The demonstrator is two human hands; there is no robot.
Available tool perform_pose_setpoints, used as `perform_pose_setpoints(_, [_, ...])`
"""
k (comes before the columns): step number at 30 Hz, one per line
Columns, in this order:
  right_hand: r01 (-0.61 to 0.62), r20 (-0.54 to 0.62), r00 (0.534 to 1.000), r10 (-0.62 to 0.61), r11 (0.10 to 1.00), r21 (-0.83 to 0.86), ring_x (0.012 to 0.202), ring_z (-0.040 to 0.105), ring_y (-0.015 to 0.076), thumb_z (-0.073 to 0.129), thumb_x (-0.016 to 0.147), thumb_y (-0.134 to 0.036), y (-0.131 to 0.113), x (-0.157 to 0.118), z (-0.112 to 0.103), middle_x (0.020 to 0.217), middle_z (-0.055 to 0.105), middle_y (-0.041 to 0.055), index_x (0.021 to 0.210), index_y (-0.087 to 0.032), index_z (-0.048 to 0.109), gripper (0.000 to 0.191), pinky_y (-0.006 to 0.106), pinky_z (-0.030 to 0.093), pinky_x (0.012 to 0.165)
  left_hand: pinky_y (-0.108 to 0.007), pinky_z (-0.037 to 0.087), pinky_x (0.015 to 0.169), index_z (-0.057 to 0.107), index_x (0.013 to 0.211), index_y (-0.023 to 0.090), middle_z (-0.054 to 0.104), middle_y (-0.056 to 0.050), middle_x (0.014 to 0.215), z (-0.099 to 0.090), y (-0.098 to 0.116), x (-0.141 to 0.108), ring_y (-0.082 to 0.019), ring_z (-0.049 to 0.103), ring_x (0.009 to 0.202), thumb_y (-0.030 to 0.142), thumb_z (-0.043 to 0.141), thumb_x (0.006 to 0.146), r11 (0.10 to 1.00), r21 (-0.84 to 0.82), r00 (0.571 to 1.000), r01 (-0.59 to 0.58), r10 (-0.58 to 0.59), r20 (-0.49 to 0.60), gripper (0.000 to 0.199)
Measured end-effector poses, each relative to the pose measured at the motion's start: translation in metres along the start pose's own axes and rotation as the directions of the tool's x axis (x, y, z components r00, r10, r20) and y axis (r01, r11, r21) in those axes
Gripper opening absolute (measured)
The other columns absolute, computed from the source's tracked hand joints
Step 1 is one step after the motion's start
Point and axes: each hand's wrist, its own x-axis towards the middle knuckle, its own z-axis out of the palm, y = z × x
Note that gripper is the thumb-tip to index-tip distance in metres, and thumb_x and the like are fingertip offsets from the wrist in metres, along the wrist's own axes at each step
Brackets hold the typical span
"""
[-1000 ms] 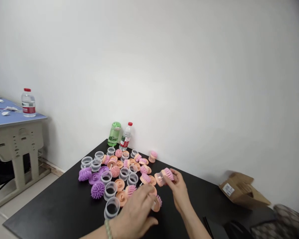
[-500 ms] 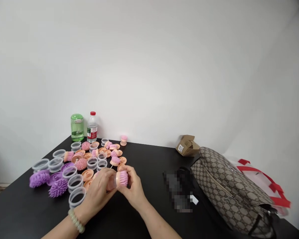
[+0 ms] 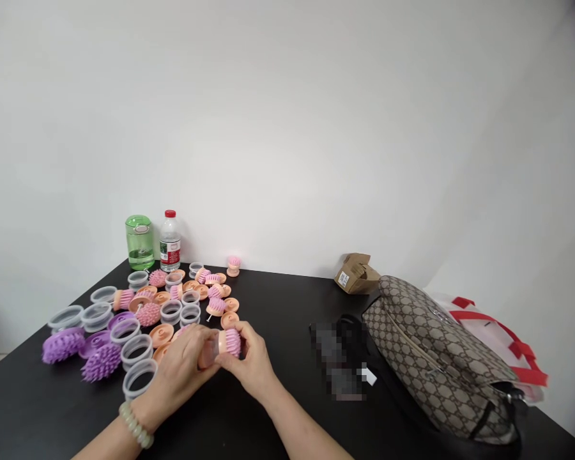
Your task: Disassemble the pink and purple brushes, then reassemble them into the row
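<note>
Two bare hands meet near the front edge of a black surface [image 3: 278,300], clamped together on a pink-bristled brush [image 3: 230,343]; its long axis lies roughly level, running left to right across the body. The soft, stubby bristles point toward the right hand [image 3: 252,361], which is the nearer to them; a clear plastic ring [image 3: 211,348] and peach base sit toward the left hand [image 3: 179,364], which wears a pale bead bracelet [image 3: 135,425]. Beyond the hands, toward the rear left corner, lies a loose spread of purple spiky brush heads [image 3: 100,363], clear rings [image 3: 137,351] and flat peach discs [image 3: 161,334]; a green bottle [image 3: 140,243] and a water bottle [image 3: 170,241] stand against the wall; a quilted-looking patterned bag [image 3: 436,358] lies to the right.
</note>
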Motion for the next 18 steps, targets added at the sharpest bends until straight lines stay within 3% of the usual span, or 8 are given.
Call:
perform_pose_setpoints(4, [0.046,0.077,0.996,-0.053,0.994,0.1,0.091,0.065,0.0214,0.084,0.064,-0.029,-0.0022,0.0002,-0.003,0.104,0.067,0.0022,0.108,-0.026,0.062,0.049,0.032,0.053,0.081,-0.029,0.055,0.06,0.056,0.097,0.024,0.068,0.001,0.085,-0.0037,0.0022,0.0031,-0.019,0.068,0.07,0.044,0.067,0.085,0.997,-0.034,0.998,0.064,-0.064,0.008,0.026])
perform_pose_setpoints(7, [0.086,0.108,0.988,-0.107,0.98,0.179,0.112,0.062,0.0254,0.087,0.065,-0.043,-0.0017,0.0008,-0.004,0.123,0.062,0.0067,0.121,-0.027,0.058,0.066,0.036,0.049,0.095,-0.03,0.056,0.061,0.056,0.099,0.024,0.069,0.0,0.087,-0.0046,0.0031,0.0035,-0.019,0.068,0.071,0.044,0.067,0.086,0.995,-0.056,0.996,0.084,-0.083,0.016,0.027])
perform_pose_setpoints(9, [0.098,0.087,0.99,-0.113,0.982,0.163,0.111,0.061,0.0264,0.085,0.063,-0.057,0.0002,0.0008,-0.0038,0.122,0.061,0.0084,0.126,-0.025,0.055,0.078,0.037,0.049,0.096,-0.031,0.056,0.064,0.056,0.101,0.024,0.069,-0.001,0.089,-0.0039,0.0033,0.0029,-0.02,0.068,0.074,0.043,0.066,0.087,0.997,-0.054,0.999,0.051,-0.051,0.001,0.026])
perform_pose_setpoints(11, [0.11,0.065,0.991,-0.115,0.99,0.086,0.102,0.063,0.0257,0.079,0.065,-0.065,0.0019,0.0002,-0.0035,0.113,0.064,0.008,0.122,-0.023,0.056,0.075,0.036,0.05,0.092,-0.032,0.056,0.068,0.056,0.103,0.023,0.069,-0.003,0.092,-0.0031,0.0031,0.0024,-0.021,0.068,0.08,0.039,0.066,0.087,1.0,-0.03,1.0,-0.006,0.005,-0.03,0.024])
perform_pose_setpoints(15, [0.104,0.07,0.992,-0.105,0.994,0.023,0.093,0.065,0.0226,0.077,0.074,-0.052,0.0007,-0.0014,-0.0038,0.106,0.066,0.005,0.112,-0.024,0.059,0.051,0.033,0.052,0.084,-0.033,0.054,0.075,0.054,0.103,0.023,0.068,-0.004,0.096,-0.0039,0.0016,0.003,-0.021,0.066,0.086,0.027,0.063,0.088,0.995,0.028,0.993,-0.093,0.095,-0.072,0.017])
perform_pose_setpoints(18, [0.108,0.13,0.984,-0.125,0.986,0.128,0.109,0.063,0.0245,0.081,0.071,-0.043,-0.0011,-0.0018,-0.0042,0.124,0.062,0.0067,0.127,-0.027,0.053,0.064,0.035,0.051,0.093,-0.034,0.053,0.075,0.054,0.103,0.022,0.068,-0.004,0.095,-0.0056,0.0004,0.0037,-0.022,0.066,0.086,0.027,0.063,0.089,0.994,0.064,0.991,-0.092,0.098,-0.088,0.017])
